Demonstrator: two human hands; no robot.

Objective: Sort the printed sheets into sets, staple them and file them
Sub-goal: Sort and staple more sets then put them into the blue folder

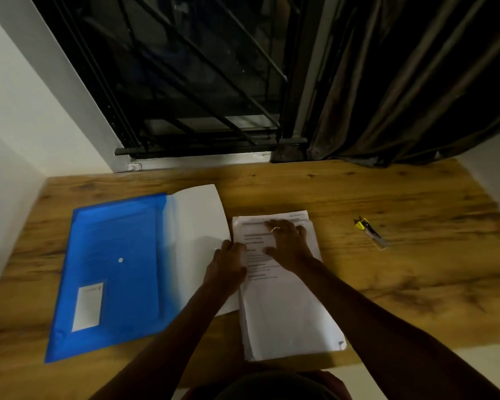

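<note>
A stack of printed sheets lies on the wooden table in front of me. My right hand rests flat on the upper part of the stack, fingers spread, a ring on one finger. My left hand sits at the stack's left edge, fingers curled against a blank white sheet that lies to the left. That sheet partly overlaps a blue plastic folder with a white snap button and a white label. A small yellow and black stapler lies to the right, away from both hands.
The table meets a white wall on the left and a dark barred window at the back. A dark curtain hangs down to the table's back right. The table's front edge is close to my body.
</note>
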